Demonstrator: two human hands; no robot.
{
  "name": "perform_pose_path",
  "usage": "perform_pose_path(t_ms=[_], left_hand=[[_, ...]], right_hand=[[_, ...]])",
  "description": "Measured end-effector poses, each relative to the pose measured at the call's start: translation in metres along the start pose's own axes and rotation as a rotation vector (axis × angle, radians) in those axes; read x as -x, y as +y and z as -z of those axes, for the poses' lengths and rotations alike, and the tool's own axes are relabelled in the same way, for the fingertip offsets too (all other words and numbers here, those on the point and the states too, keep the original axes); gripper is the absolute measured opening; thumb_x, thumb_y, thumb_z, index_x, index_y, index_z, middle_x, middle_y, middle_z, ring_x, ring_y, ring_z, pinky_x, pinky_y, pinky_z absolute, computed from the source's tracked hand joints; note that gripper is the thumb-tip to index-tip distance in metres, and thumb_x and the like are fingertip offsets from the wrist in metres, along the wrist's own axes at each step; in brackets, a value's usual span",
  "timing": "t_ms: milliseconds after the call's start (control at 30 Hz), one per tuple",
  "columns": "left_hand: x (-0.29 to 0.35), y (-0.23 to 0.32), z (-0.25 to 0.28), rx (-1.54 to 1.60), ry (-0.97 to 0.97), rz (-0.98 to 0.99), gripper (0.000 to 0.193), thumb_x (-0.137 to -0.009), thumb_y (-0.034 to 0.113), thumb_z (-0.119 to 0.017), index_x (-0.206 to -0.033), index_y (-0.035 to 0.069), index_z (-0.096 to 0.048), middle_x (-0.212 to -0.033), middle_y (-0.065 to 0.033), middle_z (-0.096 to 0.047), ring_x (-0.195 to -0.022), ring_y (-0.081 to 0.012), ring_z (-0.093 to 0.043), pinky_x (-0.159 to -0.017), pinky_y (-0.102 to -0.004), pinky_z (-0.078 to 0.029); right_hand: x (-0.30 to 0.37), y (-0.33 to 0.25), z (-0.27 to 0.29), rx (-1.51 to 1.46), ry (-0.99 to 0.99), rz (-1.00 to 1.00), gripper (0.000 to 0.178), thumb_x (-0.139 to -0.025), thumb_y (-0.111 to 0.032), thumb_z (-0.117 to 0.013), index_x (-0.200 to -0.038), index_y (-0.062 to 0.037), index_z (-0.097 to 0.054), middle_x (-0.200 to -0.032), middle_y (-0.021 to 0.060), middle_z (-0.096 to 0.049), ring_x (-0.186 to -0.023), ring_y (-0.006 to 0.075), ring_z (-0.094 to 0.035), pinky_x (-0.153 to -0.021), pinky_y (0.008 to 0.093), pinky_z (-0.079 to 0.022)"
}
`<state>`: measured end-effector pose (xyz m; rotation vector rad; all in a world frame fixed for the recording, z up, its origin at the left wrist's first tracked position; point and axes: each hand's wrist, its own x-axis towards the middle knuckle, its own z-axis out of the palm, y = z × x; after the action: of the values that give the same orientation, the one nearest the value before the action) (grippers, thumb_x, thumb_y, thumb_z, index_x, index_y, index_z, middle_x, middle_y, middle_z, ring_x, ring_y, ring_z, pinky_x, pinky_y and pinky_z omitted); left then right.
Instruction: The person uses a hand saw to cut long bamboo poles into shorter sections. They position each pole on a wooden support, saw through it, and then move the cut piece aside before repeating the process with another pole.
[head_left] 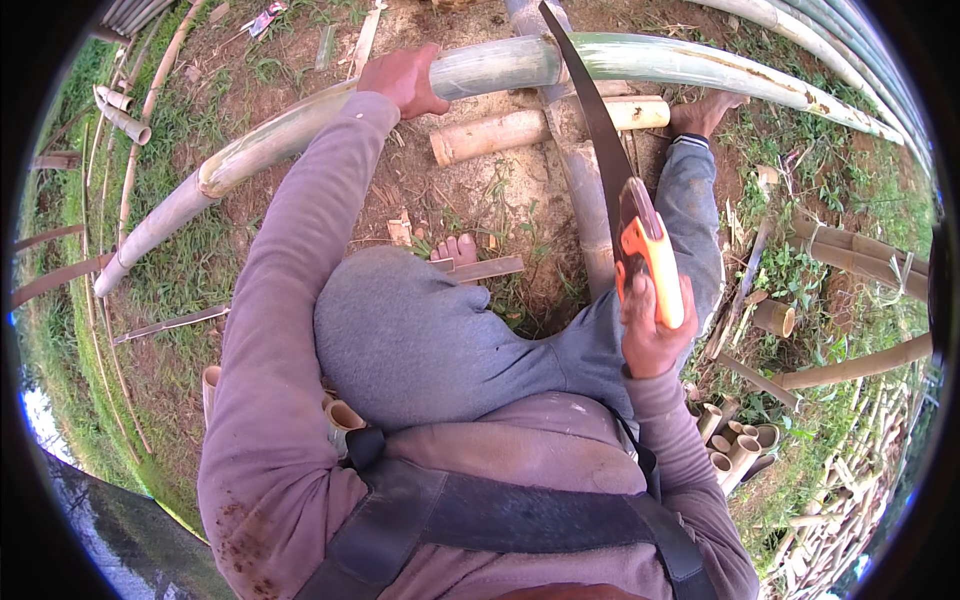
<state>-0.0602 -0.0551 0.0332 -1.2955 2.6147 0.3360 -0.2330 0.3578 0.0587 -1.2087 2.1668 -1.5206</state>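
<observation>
A long pale-green bamboo pole [490, 68] lies across the far part of the view, curving down to the left. My left hand [402, 80] is closed over it, left of the middle. In my right hand [655, 325] is a hand saw [598, 120], gripped by its orange handle. Its dark curved blade points away from me and crosses the pole near its middle; whether the teeth are in the bamboo I cannot tell. Under the long pole, another bamboo pole [585, 200] runs away from me. A short cut bamboo piece [490, 138] lies close by, partly behind it.
Cut bamboo tubes [740, 448] stand bunched at my right, beside a pile of thin split pieces [850, 510]. More long poles [840, 40] lie at the far right. A flat wooden strip [490, 268] rests by my foot. A thin metal blade-like strip [170, 325] lies left.
</observation>
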Motion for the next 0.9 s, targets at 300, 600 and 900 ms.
perform_pose_path(t_ms=[300,600,900], left_hand=[[-0.001,0.002,0.014,-0.058,-0.042,0.061,0.105,-0.072,0.051,-0.089,-0.161,0.012,-0.048,-0.128,-0.0176,-0.075,-0.116,-0.036,-0.073,-0.104,-0.046,-0.057],[-0.006,0.003,-0.004,-0.023,0.009,0.005,0.092,-0.075,0.051,-0.089,-0.153,0.017,-0.055,-0.123,-0.0134,-0.077,-0.113,-0.0351,-0.075,-0.101,-0.0478,-0.058],[-0.011,-0.01,0.004,-0.027,-0.005,0.039,0.101,-0.073,0.055,-0.088,-0.159,0.019,-0.05,-0.124,-0.0127,-0.077,-0.113,-0.0336,-0.075,-0.102,-0.0469,-0.059]], right_hand=[[-0.102,0.002,-0.072,-0.28,0.002,-0.137,0.021,-0.098,-0.012,-0.08,-0.112,0.0034,-0.074,-0.088,0.0081,-0.073,-0.078,0.0117,-0.066,-0.071,0.0296,-0.054],[-0.039,0.036,-0.042,0.02,0.078,0.247,0.011,-0.102,-0.008,-0.075,-0.104,0.0002,-0.069,-0.08,0.0016,-0.065,-0.061,0.0068,-0.058,-0.056,0.0244,-0.047],[-0.035,0.018,-0.038,-0.146,0.004,-0.139,0.018,-0.096,-0.005,-0.08,-0.11,0.0035,-0.073,-0.097,0.0103,-0.077,-0.082,0.0124,-0.073,-0.074,0.029,-0.057]])
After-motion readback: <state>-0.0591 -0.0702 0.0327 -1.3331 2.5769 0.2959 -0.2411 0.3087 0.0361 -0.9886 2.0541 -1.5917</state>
